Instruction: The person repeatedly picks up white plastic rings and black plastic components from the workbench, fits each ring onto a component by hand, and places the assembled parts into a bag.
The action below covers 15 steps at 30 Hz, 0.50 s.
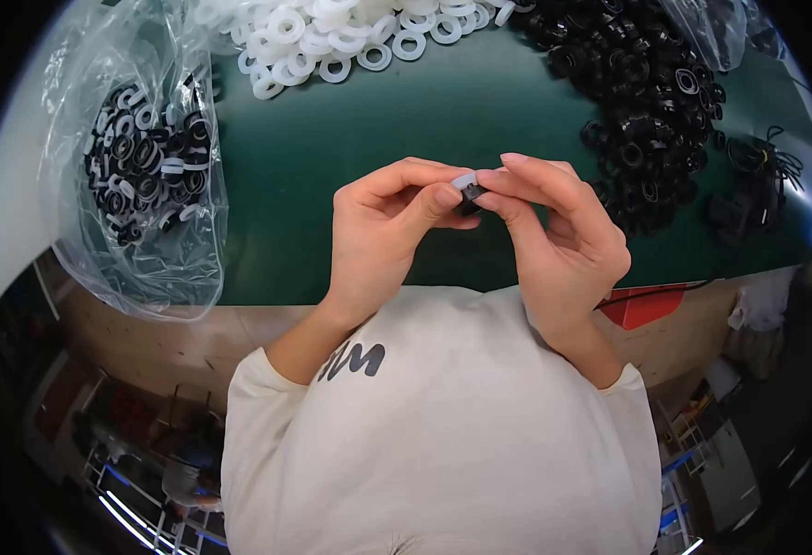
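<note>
Above the green table, my left hand (383,217) and my right hand (559,236) meet at their fingertips. Between them is a small black ring-shaped part (470,202) with a white plastic ring (464,181) against its upper side. My left thumb and forefinger pinch the pair from the left. From the right, my right thumb and forefinger close on the same two pieces. Whether the white ring is fully seated on the black part is too small to tell.
White rings (332,37) are heaped at the table's far side. Black ring parts (642,111) pile up at the right, near a coiled black cable (771,162). A clear plastic bag (179,277) at the left holds joined black-and-white pieces (142,162). The green table (406,120) ends close to my body.
</note>
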Motion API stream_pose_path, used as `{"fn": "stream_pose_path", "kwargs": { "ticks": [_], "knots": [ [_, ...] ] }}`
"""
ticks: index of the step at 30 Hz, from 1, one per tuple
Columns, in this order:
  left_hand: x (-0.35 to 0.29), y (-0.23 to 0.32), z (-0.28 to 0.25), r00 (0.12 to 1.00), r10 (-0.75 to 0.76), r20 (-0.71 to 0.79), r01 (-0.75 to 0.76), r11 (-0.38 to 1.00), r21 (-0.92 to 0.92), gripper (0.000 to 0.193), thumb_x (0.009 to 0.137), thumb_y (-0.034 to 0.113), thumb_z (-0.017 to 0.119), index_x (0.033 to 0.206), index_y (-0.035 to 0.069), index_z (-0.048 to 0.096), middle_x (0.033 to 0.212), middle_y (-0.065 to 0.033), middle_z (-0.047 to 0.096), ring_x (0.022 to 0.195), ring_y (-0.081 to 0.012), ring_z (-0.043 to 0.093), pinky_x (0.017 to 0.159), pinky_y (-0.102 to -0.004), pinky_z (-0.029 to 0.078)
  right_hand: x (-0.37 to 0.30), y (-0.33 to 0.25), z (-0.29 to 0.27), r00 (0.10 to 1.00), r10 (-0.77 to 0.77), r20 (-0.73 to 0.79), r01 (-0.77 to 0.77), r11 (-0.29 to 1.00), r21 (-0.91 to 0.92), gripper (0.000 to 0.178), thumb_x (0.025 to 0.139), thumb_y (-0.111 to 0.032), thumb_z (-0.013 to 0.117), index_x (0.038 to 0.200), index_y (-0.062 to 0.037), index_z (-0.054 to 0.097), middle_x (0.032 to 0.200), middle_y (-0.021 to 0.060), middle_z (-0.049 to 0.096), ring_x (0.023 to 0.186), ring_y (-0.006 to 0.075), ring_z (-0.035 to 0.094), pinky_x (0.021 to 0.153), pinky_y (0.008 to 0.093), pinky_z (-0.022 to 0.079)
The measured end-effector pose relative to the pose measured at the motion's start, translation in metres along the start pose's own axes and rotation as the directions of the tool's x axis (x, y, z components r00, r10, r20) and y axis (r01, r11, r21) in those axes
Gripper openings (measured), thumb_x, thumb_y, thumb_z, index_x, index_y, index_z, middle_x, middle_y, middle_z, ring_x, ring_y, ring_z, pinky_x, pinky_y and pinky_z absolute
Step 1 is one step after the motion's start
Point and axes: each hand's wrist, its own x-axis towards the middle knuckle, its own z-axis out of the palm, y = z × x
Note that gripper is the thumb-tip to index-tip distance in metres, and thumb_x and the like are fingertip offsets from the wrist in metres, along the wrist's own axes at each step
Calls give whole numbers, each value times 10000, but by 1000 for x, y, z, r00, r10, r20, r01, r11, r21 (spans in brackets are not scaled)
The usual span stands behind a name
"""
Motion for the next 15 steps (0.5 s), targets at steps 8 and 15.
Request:
{"fn": "stream_pose_path", "kwargs": {
  "ticks": [8, 15],
  "knots": [
    [-4, -13, 9, 968, 250, -22, -251, 967, -51, 183, 867, 18, 573, 1032, -53, 602, 1031, -125, 588, 922, -186, 599, 824, -320, 546, -5, 0, 5, 996, 12, -88, -7, 999, 50, 245, 699, 149, 660, 907, 22, 644, 788, 79, 655, 702, 143, 617, 624, 212, 493],
    [-4, -18, 11, 956, 289, -53, -294, 949, -116, 191, 858, 29, 590, 1032, -49, 602, 1007, -119, 588, 910, -180, 599, 811, -306, 544, -4, -3, 8, 990, 49, -133, -31, 991, 134, 227, 690, 159, 663, 874, 27, 643, 763, 85, 644, 676, 144, 604, 609, 216, 496]
  ]
}}
